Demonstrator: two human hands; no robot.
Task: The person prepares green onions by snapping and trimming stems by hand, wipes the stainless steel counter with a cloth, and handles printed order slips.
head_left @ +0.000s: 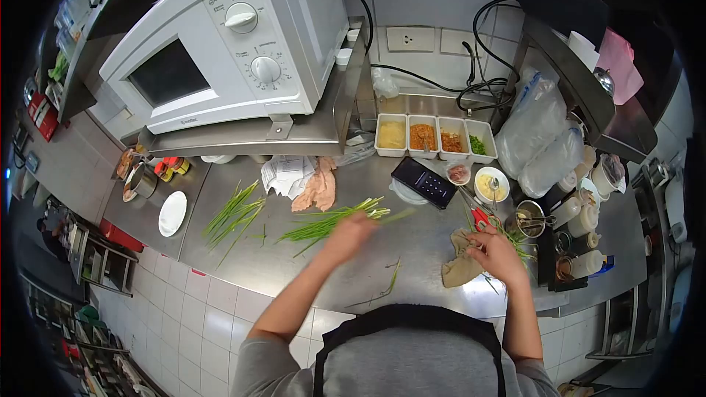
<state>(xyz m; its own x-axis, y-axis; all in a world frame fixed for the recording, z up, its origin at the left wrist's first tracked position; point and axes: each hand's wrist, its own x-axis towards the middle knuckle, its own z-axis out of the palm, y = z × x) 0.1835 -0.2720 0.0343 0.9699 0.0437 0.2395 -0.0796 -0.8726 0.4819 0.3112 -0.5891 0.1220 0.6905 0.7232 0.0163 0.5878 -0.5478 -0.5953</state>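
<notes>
My left hand [351,239], smeared by motion, is over a pile of spring onions [316,228] on the steel counter. A single blurred green stalk sticks out to the right from its fingertips. My right hand [500,255] is closed, with thin green stalks [523,242] showing on either side of it; its grip is partly hidden. Just above its fingers lie red-handled scissors [482,219]. Beside it on the left is a crumpled brown cloth [462,268]. Another bunch of spring onions [234,217] lies farther left, and loose stalks [393,279] lie near the front edge.
A white microwave [228,44] stands on a shelf at back left. Behind the counter are white tubs of chopped ingredients [423,137], a black phone [424,182] and a white bowl with a spoon [491,185]. Bottles [585,239] crowd the right; a white plate [173,213] lies left.
</notes>
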